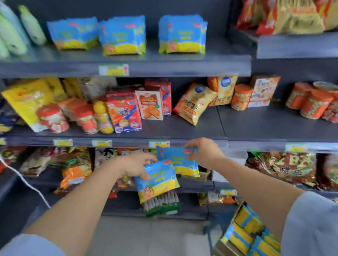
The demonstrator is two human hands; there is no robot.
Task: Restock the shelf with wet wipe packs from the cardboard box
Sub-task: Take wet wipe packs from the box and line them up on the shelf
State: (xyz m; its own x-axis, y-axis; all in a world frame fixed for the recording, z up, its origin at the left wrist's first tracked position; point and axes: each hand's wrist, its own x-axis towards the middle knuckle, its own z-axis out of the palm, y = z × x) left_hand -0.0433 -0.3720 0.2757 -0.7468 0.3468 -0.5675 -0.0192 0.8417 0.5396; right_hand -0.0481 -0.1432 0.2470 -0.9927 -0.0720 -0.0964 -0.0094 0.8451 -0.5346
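Now fingers (143, 174) of left hand (135, 165) clamp lower pack (159, 183), right hand (204, 152) upper pack (181, 163).

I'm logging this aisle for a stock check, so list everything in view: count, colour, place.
Shelved wet wipe packs: three stacks, blue-yellow, top shelf.
Front pack and rear pack: two, blue-yellow, held before the lower shelves.
Cardboard box: one, brown, bottom right.
Boxed packs: several, blue-yellow, in the box.
Pouches: several, pale green, top shelf left.
Snack packets: many, orange, red and yellow, middle shelf.
Jars: several, orange-lidded, middle shelf right.
Price tags: several, green-yellow, shelf edges.
Cable: one, white, left.
Left hand: one, grips front pack.
Right hand: one, pinches rear pack.
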